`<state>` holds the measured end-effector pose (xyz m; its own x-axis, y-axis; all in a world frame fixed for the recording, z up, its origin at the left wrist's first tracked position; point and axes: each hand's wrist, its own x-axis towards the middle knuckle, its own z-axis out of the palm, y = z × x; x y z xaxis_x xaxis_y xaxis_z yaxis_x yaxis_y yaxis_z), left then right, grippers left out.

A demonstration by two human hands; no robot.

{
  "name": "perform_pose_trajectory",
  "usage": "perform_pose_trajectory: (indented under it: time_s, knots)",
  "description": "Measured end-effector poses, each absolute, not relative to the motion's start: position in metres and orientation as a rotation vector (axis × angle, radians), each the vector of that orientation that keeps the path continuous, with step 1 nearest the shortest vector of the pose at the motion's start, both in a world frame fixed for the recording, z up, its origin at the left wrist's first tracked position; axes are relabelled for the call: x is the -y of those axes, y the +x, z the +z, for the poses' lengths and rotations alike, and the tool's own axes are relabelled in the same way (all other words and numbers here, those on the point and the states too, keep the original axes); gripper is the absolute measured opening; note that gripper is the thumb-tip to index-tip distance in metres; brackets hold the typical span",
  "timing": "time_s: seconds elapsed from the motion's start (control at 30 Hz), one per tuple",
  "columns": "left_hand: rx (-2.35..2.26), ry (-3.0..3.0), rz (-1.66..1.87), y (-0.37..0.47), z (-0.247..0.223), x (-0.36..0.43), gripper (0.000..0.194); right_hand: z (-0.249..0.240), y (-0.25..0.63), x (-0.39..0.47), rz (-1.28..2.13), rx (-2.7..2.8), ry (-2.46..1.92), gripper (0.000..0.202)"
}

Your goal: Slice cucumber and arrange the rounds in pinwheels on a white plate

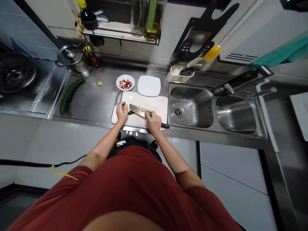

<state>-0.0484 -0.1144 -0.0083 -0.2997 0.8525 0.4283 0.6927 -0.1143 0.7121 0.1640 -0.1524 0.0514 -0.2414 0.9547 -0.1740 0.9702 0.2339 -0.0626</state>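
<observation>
Cucumber piece (130,113), lying roughly crosswise, just right of the nearer, loosely bent left hand (122,113), grip hard to tell; beside the knife (137,110) clasped in the right hand (154,122).

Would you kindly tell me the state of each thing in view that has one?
Knife: held in the right grip, a green slice apparently on it
Cutting board: lying flat
Cucumber piece: partly hidden by the knife
Long cucumber: looks whole
Loose slices: cut, apart from the board
Round plate: holding chopped red pieces
Square plate: lying flat
Pot: lid on
Dark bottle: yellow cap on
Tap: no running water visible
</observation>
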Motion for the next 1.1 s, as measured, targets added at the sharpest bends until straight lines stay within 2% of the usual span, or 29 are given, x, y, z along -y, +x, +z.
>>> perform_pose_trajectory:
  time_s: [0.1, 0.2, 0.37, 0.57, 0.7, 0.93, 1.1]
  knots:
    - [-1.857, 1.950, 1.266, -0.042, 0.017, 0.108, 0.029, 0.050, 0.164, 0.153, -0.229, -2.411, 1.855, 0.047]
    - [-1.638, 2.162, 0.947, -0.033, 0.036, 0.100, 0.029, 0.049, 0.164, 0.152, -0.222, -2.448, 1.817, 0.048]
    - [-1.449, 2.243, 0.597, -0.021, 0.044, 0.089, 0.023, 0.052, 0.164, 0.154, -0.217, -2.503, 1.748, 0.047]
    - [-1.401, 2.131, 0.679, -0.015, 0.044, 0.089, 0.013, 0.049, 0.168, 0.156, -0.173, -2.529, 1.743, 0.045]
    - [-1.436, 1.866, 0.775, -0.012, 0.046, 0.089, 0.015, 0.041, 0.175, 0.157, -0.136, -2.506, 1.794, 0.044]
    - [-1.747, 1.360, 1.061, -0.043, 0.023, 0.065, 0.020, 0.024, 0.194, 0.159, -0.067, -2.454, 1.925, 0.040]
    - [-2.001, 1.178, 1.017, -0.075, -0.003, 0.043, 0.017, 0.016, 0.206, 0.159, -0.108, -2.380, 2.058, 0.039]
